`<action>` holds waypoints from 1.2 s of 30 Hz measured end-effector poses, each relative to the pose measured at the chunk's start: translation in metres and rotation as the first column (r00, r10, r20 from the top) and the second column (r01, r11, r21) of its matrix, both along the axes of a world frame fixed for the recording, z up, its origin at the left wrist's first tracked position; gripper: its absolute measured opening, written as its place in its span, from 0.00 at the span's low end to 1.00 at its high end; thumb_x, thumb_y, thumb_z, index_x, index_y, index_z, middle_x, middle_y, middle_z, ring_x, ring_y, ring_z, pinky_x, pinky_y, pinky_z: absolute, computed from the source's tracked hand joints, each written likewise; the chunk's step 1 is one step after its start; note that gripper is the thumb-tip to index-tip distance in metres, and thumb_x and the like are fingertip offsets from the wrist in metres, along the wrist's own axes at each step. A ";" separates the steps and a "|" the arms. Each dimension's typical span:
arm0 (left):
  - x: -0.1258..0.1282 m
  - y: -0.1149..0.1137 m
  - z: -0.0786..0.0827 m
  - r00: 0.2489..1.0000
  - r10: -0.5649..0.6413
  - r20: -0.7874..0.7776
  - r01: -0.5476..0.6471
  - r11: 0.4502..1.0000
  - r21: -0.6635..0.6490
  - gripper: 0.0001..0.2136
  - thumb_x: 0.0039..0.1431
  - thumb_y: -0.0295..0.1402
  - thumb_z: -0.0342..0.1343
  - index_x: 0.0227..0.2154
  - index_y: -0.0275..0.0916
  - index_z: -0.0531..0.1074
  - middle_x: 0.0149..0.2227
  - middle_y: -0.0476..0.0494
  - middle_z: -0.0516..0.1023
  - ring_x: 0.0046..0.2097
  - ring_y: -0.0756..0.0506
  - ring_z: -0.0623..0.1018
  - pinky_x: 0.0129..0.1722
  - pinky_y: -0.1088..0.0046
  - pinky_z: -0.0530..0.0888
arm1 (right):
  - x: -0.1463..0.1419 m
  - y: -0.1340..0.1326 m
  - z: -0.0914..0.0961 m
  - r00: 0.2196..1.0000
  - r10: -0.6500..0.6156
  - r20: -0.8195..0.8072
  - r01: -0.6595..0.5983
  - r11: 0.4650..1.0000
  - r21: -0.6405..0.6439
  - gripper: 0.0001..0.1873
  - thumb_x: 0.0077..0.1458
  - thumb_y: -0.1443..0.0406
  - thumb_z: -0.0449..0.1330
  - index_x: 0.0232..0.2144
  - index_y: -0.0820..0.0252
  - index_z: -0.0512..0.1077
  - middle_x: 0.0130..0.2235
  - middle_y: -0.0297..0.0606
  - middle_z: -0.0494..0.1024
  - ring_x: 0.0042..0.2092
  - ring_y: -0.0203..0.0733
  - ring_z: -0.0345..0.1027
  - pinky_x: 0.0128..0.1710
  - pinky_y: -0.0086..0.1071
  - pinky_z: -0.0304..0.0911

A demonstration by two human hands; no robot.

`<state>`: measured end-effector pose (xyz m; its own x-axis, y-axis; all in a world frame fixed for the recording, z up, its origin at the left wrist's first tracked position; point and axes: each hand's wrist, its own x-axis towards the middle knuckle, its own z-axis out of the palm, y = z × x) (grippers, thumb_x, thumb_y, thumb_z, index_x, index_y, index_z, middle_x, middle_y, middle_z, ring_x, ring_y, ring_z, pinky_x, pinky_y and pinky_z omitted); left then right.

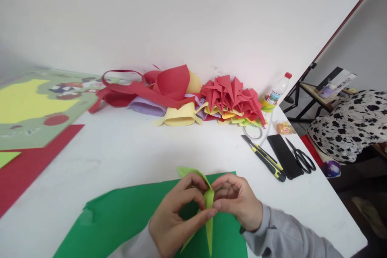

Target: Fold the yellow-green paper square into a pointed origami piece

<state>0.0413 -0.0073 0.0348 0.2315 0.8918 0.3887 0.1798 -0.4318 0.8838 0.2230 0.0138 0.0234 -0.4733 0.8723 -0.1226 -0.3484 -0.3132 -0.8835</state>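
A folded piece of lime-green paper [209, 197], with long pointed ends, is held between my two hands above a green sheet [127, 213]. My left hand [181, 209] pinches it from the left, its thumb against the lower part and fingers at the upper fold. On the other side, my right hand [237, 201] is closed on the same paper with thumb and fingertips. One pointed end sticks out to the upper left, and others hang down over the green sheet. Part of the fold is hidden behind my fingers.
Red, yellow and purple paper shapes [178, 88] and spiky red folded paper [226, 94] lie along the wall. To the right are a bottle [278, 90], tape roll [252, 132], utility knife [264, 157], black flat object [284, 156] and scissors [300, 156]. Coloured sheets [45, 141] cover the left.
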 end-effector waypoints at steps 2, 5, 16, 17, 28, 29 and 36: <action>0.002 -0.001 -0.001 1.000 0.013 0.005 -0.013 1.000 0.000 0.11 0.59 0.35 0.60 0.22 0.40 0.68 0.35 0.46 0.70 0.39 0.46 0.75 0.40 0.70 0.75 | 0.000 0.000 0.000 1.000 0.005 -0.006 -0.005 1.000 -0.003 0.22 0.36 0.64 0.77 0.35 0.60 0.75 0.34 0.33 0.79 0.31 0.33 0.75 0.32 0.25 0.70; 0.004 -0.003 -0.002 0.999 0.036 -0.007 -0.036 0.999 0.006 0.11 0.58 0.31 0.58 0.21 0.40 0.67 0.36 0.47 0.70 0.39 0.47 0.74 0.39 0.71 0.75 | 0.001 0.001 0.000 1.000 0.004 -0.001 -0.004 1.000 0.000 0.22 0.36 0.65 0.77 0.35 0.60 0.75 0.34 0.33 0.79 0.31 0.33 0.75 0.32 0.26 0.70; 0.005 -0.003 -0.004 0.999 0.031 -0.012 -0.031 0.999 -0.039 0.08 0.56 0.29 0.57 0.22 0.40 0.68 0.36 0.45 0.71 0.39 0.45 0.75 0.41 0.70 0.74 | 0.001 0.002 -0.002 1.000 -0.020 0.012 0.020 1.000 0.005 0.21 0.36 0.66 0.77 0.33 0.62 0.75 0.33 0.33 0.80 0.30 0.32 0.75 0.32 0.23 0.70; 0.006 -0.004 -0.004 0.999 0.042 -0.006 -0.042 0.998 -0.049 0.08 0.56 0.29 0.57 0.22 0.40 0.68 0.36 0.45 0.71 0.39 0.45 0.75 0.41 0.70 0.74 | 0.001 0.002 -0.003 1.000 -0.020 0.013 0.020 1.000 0.004 0.21 0.36 0.67 0.77 0.33 0.62 0.75 0.33 0.33 0.80 0.30 0.32 0.75 0.31 0.23 0.70; 0.013 -0.007 -0.004 0.993 0.106 0.042 -0.105 0.994 -0.032 0.08 0.56 0.25 0.53 0.23 0.41 0.67 0.36 0.47 0.70 0.39 0.48 0.74 0.40 0.74 0.71 | -0.004 -0.003 0.005 0.999 -0.047 -0.019 0.049 0.996 0.073 0.18 0.41 0.70 0.75 0.34 0.61 0.73 0.29 0.30 0.81 0.29 0.31 0.75 0.32 0.23 0.72; 0.013 -0.007 -0.004 0.994 0.104 0.039 -0.103 0.994 -0.030 0.08 0.56 0.25 0.52 0.23 0.41 0.67 0.36 0.47 0.70 0.39 0.48 0.74 0.40 0.74 0.71 | -0.004 -0.003 0.006 0.999 -0.051 -0.020 0.052 0.996 0.078 0.17 0.42 0.70 0.75 0.34 0.61 0.73 0.29 0.31 0.81 0.28 0.31 0.75 0.31 0.23 0.72; 0.015 -0.007 -0.006 0.992 0.125 0.021 -0.125 0.992 0.004 0.08 0.57 0.25 0.52 0.24 0.41 0.66 0.36 0.48 0.70 0.39 0.50 0.74 0.40 0.76 0.70 | -0.003 -0.001 0.004 0.998 -0.066 -0.018 0.067 0.995 0.078 0.20 0.38 0.72 0.76 0.34 0.61 0.73 0.28 0.30 0.81 0.27 0.30 0.75 0.29 0.22 0.71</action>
